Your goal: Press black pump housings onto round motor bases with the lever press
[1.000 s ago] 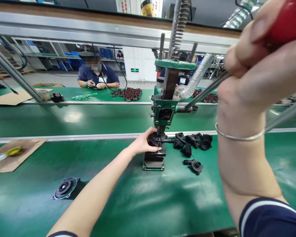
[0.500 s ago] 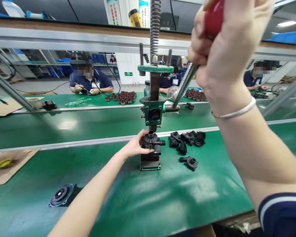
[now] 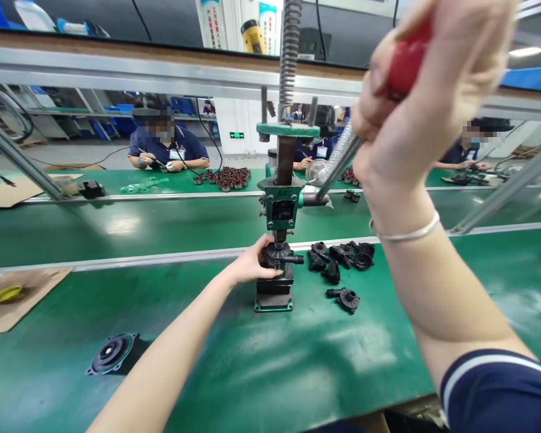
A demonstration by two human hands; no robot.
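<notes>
In the middle stands a green hand-lever arbor press with a coil spring on top. Under its ram sits a black plastic pump housing, its side spout pointing right. My left hand grips this housing from the left, thumb and fingers around its edge on the press base. High on the right, my right hand is wrapped around the red knob of the press lever. The ram's tip meets the top of the housing's upright tube, or nearly so; I cannot tell which.
Several black housings lie right of the press, with a single one nearer. A round black motor part rests at the left front. Cardboard lies far left. Across the bench, co-workers sit by piles of dark red parts.
My right hand has brought the lever knob slightly downward, and the ram has come down onto or close to the housing's tube. My left hand keeps its grip in the same place.
</notes>
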